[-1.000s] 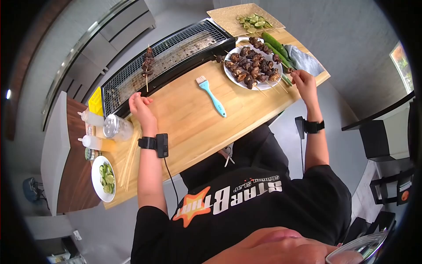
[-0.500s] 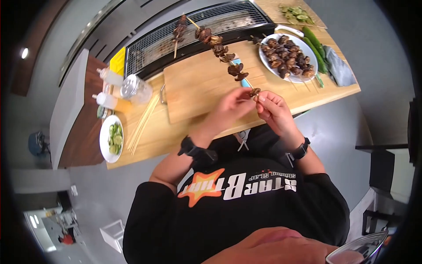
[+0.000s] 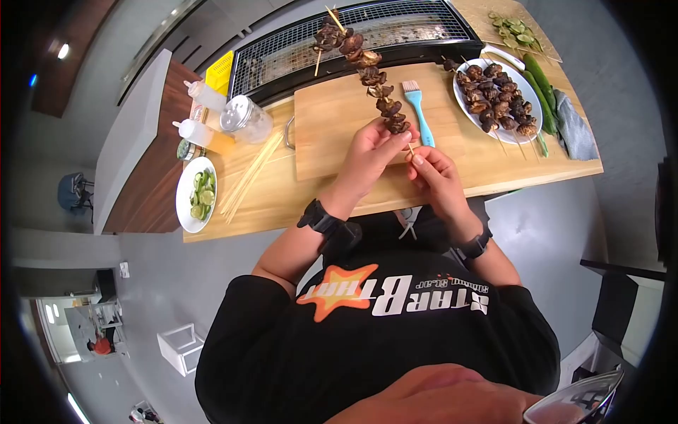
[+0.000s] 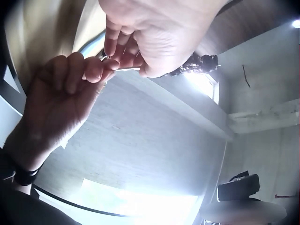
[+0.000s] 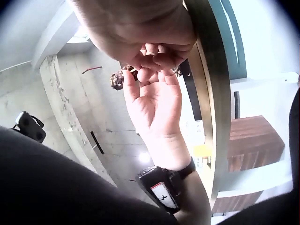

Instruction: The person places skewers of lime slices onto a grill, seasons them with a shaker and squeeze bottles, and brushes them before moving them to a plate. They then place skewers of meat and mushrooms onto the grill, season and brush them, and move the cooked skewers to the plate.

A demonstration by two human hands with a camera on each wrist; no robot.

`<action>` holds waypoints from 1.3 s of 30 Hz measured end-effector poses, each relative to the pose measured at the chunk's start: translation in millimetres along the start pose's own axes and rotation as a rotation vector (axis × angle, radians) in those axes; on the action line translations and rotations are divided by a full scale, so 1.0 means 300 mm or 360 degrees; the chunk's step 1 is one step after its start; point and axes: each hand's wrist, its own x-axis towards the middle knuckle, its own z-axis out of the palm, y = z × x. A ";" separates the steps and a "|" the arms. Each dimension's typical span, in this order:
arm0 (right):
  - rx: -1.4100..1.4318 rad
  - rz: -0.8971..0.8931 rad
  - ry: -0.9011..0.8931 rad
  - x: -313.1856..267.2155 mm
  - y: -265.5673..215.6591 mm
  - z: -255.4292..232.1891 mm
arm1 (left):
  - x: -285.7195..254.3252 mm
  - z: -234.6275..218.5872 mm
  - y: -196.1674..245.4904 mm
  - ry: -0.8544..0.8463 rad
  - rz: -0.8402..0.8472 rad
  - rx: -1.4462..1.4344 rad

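A skewer [image 3: 378,78] of dark brown, grilled-looking chunks, perhaps mushrooms, is held up over the cutting board, its tip slanting away toward the grill. My left hand [image 3: 371,152] pinches it around the lowest chunks, thumb on the near side. Just below, my right hand [image 3: 439,177] pinches the bare end of the stick between thumb and fingers. In the left wrist view, the fingertips of the right hand [image 4: 70,91] meet those of the left hand [image 4: 164,35] along the stick. The right wrist view shows the left hand [image 5: 159,108] with its palm turned toward the camera.
A grill [image 3: 417,28] with another skewer [image 3: 322,42] on it stands behind the cutting board [image 3: 318,134]. A blue brush [image 3: 421,116] lies beside the hands. To the right is a white plate [image 3: 464,106] of skewers; bottles, a jar [image 3: 247,120] and bare sticks [image 3: 251,177] are left.
The right hand has brought the skewer from the plate to the middle, and the left hand has come over from the grill side. The lowest chunk has slid up the stick against the others.
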 end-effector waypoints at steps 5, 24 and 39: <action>-0.0016 -0.0023 0.0016 -0.001 0.004 0.002 | 0.006 -0.005 0.013 -0.0063 0.0049 -0.0132; -0.0170 -0.0007 -0.0028 -0.002 0.024 -0.010 | 0.049 -0.036 0.008 -0.0001 0.0089 -0.0006; -0.0145 0.0068 -0.0109 0.454 -0.204 0.039 | 0.248 -0.275 0.004 0.0771 0.0116 -0.0166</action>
